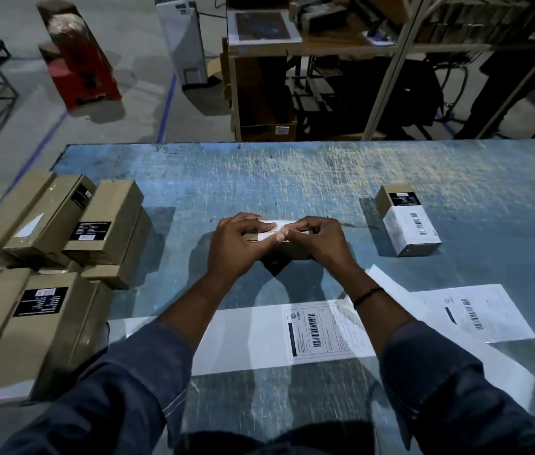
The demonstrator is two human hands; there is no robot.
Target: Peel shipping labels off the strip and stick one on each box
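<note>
Shipping label (pixel 276 225) sits atop the brown box (pixel 292 252) mid-way across the surface (pixel 292 178). The left hand (pixel 236 246) curls around the box, thumb on the label, while the right hand (pixel 323 241) pinches the label's edge. The strip (pixel 246 336) lies nearer.

Unlabelled boxes (pixel 62 257) crowd the bench (pixel 292 178) at frame left; a labelled box (pixel 407 221) stands right; the label strip (pixel 292 336) lies lower centre.

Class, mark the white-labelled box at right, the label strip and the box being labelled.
white-labelled box (pixel 412 229): head view, its white label.
label strip (pixel 246 336): head view, bare backing.
box being labelled (pixel 294 251): head view, brown near side.
</note>
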